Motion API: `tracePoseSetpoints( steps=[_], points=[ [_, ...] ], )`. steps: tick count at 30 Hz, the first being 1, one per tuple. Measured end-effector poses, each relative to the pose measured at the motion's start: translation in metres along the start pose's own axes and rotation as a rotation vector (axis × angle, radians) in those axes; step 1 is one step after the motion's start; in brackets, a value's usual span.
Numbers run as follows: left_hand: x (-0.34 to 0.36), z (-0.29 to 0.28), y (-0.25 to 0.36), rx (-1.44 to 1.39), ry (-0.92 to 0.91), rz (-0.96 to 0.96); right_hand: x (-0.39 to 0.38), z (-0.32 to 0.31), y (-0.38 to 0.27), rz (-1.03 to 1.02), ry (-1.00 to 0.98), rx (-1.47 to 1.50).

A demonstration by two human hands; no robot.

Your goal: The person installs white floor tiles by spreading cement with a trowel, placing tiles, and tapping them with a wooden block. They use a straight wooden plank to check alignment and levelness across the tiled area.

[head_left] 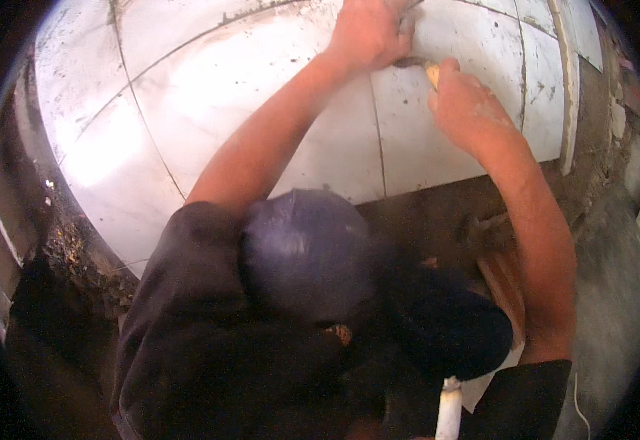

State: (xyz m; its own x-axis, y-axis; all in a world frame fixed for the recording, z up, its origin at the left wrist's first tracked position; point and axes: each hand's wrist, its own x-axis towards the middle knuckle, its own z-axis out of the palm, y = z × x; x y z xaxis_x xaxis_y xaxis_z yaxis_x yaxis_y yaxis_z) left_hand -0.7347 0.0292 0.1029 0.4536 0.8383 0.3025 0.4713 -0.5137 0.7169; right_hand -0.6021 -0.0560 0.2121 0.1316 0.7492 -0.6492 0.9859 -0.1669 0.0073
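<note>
My right hand (pixel 474 106) is closed around the yellow handle of a small tool (pixel 433 75). A short dark blade or tip points left from it, toward my other hand; its exact kind is hard to tell. My left hand (pixel 371 33) rests low over the white tiles (pixel 261 81) near the top edge, its fingers bent inward close to that tip. What its fingers grip, if anything, is hidden. The tiles have dark joints and carry smudges and specks of dirt.
My bent knee in dark cloth (pixel 305 253) rises between my arms. A cigarette (pixel 448 409) with an ashy end sticks up at the lower edge. Dirt and rubble (pixel 78 253) line the tiles' left side. A narrow raised strip (pixel 568 95) borders them at right, beside rough grey ground (pixel 613 293).
</note>
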Motion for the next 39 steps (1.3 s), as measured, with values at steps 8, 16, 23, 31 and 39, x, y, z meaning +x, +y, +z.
tracePoseSetpoints(
  steps=[8,16,23,31,39],
  points=[
    [-0.011,0.013,0.005,0.162,-0.066,0.089,-0.003,0.045,0.012,-0.068,0.171,0.076],
    [-0.007,0.024,-0.008,0.045,0.0,0.055,0.001,0.018,0.013,-0.138,-0.003,0.058],
    [-0.072,0.029,0.031,0.283,-0.163,0.113,-0.054,0.07,0.034,-0.253,0.043,-0.008],
    [-0.182,0.051,0.113,0.312,-0.514,0.1,-0.157,0.157,0.066,-0.086,-0.122,0.146],
    [-0.232,0.054,0.16,0.077,-0.614,0.117,-0.226,0.159,0.071,-0.025,-0.324,0.222]
  ],
)
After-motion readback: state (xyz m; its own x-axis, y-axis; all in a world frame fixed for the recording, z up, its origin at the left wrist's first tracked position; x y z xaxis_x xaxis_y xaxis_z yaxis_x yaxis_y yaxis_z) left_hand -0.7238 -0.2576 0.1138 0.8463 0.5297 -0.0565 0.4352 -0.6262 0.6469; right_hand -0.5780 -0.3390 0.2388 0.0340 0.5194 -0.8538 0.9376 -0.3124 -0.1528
